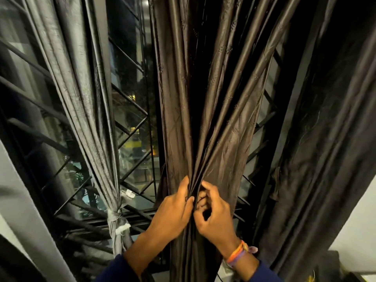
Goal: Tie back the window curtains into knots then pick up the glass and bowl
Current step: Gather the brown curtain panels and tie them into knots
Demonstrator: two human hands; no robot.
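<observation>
While the grey curtain [89,110] hangs knotted, the brown curtain [211,98] is bunched. Its folds are pinched by left hand [173,212] and right hand [213,216].

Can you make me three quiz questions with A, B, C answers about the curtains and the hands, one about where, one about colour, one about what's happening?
1. Where is the curtain that is already knotted?
A. left of the hands
B. right of the hands
C. on the floor

2. What colour is the curtain being gathered?
A. white
B. dark brown
C. red

3. What are the hands doing?
A. hanging free
B. holding a glass
C. both bunching the brown curtain

Answers:
1 A: the grey curtain has a knot low down on the left.
2 B: the brown curtain in the middle is dark brown.
3 C: the left hand and right hand both pinch its folds together.
</observation>
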